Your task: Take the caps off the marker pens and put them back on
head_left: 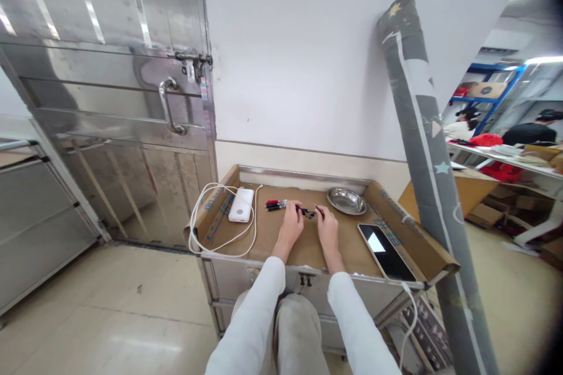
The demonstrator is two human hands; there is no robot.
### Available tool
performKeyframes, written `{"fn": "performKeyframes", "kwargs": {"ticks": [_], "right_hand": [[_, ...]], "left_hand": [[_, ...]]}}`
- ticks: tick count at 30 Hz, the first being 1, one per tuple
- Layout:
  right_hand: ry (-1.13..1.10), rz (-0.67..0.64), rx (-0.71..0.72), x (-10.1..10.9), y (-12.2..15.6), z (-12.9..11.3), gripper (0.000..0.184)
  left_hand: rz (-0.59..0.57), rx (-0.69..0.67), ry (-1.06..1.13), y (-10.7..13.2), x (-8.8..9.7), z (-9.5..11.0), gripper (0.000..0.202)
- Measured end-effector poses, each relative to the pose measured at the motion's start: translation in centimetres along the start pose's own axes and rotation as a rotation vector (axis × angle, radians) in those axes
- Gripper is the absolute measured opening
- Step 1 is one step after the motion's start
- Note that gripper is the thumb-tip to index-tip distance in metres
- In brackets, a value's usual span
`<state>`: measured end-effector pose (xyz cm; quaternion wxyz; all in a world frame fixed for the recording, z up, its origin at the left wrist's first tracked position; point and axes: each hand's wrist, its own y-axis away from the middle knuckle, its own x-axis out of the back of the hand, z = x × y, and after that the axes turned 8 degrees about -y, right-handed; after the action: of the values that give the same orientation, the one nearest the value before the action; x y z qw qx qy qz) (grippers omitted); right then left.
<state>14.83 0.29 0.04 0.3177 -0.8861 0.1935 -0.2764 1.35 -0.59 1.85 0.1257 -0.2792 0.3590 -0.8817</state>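
Note:
My left hand and my right hand rest close together on the cardboard-lined top of a metal cart. Both pinch the ends of a small dark object held between them; it is too small to name surely, perhaps a pen. Just left of my left hand lie a few pens with red and black parts. Both hands have their fingers curled.
A white power bank with a looped white cable lies at the left of the cart. A steel dish stands at the back right, a phone at the front right. A grey rolled mat leans against the wall. People work at the far right.

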Motion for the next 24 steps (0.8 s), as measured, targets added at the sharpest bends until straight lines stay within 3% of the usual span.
{"fn": "performKeyframes", "kwargs": {"ticks": [3,6,14,18,24], "right_hand": [[0.02,0.023,0.023,-0.1,-0.1,0.1,0.041],[0.023,0.02,0.041,-0.2,-0.1,0.3,0.042],[-0.019,-0.055,0.037,-0.3,-0.1,0.2,0.041],[-0.044,-0.15,0.052,-0.4,-0.1,0.2,0.04],[-0.008,-0.209,0.079,-0.7,-0.2,0.8,0.035]], "left_hand": [[-0.241,-0.103,0.041,0.3,-0.5,-0.3,0.017],[-0.332,-0.067,-0.038,0.6,-0.8,-0.5,0.019],[-0.275,0.001,-0.523,0.4,-0.7,-0.8,0.013],[-0.212,-0.059,-0.588,0.4,-1.1,-1.4,0.018],[-0.191,-0.015,-0.534,0.7,-1.8,-2.2,0.025]]}}
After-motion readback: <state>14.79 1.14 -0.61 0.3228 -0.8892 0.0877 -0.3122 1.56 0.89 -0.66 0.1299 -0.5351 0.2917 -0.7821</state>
